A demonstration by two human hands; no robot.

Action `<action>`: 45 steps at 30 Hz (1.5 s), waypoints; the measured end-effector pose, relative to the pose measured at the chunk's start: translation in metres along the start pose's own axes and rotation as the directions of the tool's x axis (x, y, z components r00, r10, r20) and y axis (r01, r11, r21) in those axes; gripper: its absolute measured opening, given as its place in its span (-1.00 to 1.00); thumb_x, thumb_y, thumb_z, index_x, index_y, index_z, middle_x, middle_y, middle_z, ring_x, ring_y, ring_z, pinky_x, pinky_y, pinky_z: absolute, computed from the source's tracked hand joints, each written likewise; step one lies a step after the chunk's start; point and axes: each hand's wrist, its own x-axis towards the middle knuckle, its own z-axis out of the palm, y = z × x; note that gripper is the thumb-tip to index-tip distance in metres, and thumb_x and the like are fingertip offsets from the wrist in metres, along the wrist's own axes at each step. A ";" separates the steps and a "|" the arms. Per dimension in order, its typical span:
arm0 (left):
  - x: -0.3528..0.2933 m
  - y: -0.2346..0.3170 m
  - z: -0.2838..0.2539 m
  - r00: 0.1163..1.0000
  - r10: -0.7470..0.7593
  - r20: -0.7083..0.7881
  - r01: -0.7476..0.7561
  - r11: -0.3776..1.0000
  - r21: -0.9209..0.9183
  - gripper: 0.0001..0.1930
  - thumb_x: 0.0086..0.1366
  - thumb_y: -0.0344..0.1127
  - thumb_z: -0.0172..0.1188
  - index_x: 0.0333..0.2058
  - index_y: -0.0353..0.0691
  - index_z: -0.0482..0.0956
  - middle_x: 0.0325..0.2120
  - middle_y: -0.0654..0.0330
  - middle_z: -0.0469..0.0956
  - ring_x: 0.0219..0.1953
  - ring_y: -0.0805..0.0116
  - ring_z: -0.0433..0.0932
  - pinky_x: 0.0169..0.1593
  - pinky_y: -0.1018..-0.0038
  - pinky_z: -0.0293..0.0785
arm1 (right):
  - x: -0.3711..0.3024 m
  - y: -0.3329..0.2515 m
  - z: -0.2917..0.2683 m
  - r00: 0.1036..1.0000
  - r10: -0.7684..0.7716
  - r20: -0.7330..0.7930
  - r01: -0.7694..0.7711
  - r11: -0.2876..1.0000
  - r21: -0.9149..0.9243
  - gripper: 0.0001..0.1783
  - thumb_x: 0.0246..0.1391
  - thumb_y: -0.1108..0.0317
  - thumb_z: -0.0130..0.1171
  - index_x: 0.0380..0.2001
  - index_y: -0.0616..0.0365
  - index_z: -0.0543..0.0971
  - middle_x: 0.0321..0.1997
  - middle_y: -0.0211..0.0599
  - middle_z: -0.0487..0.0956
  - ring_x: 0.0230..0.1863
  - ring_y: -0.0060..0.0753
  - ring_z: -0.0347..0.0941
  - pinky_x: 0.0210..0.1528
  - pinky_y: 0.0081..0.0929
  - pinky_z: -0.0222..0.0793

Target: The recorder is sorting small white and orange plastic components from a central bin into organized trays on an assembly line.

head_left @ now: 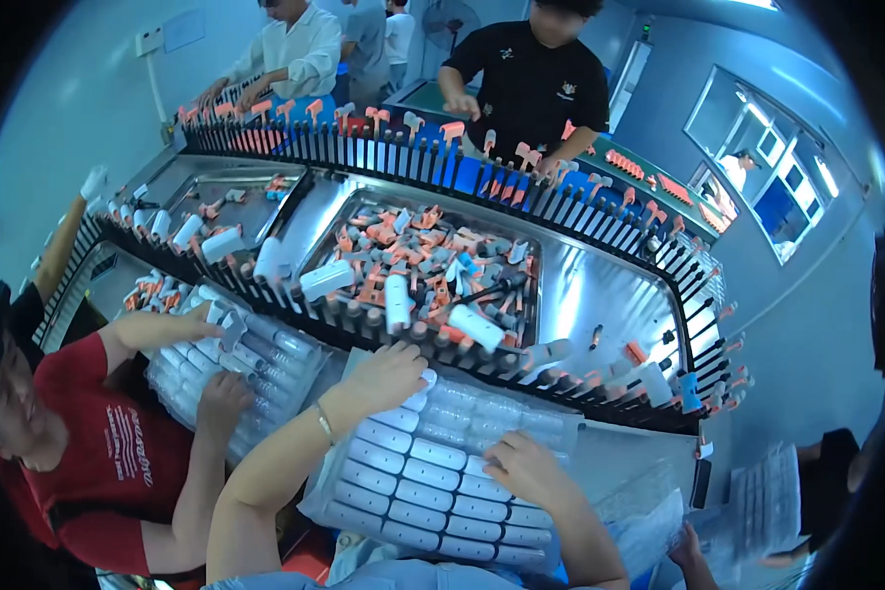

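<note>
In front of me lies a clear plastic blister tray (442,411) with rows of oblong white casings (433,478) in its nearer part; its far pockets look bare. My left hand (385,378) is at the tray's far left edge, its fingers closed round a small white casing (425,383). Over the right side of the tray reaches my right hand (529,472), its curved fingers apart above the casings. Beyond the tray runs a conveyor of black upright pegs (364,317), with white cylindrical casings (396,303) on some of them.
Inside the peg loop, a metal tray (535,285) holds a heap of orange and grey parts. A person in red (118,442) works close on my left at another blister tray (290,393). Another person's hand (693,551) and clear trays (767,501) are at right. More people stand across the line.
</note>
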 end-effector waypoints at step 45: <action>-0.037 0.006 0.001 0.997 -0.033 -0.076 0.027 0.996 -0.079 -0.80 -0.08 -0.28 0.23 -0.43 -0.18 0.53 -0.39 0.18 0.38 -0.21 0.17 0.38 -0.14 0.30 0.34 | 0.021 0.059 -0.032 0.832 0.079 -0.549 -0.128 0.991 -0.050 -0.53 -0.27 0.38 0.29 -0.20 0.20 0.41 -0.10 -0.16 0.37 -0.04 -0.05 0.28 -0.06 -0.24 0.26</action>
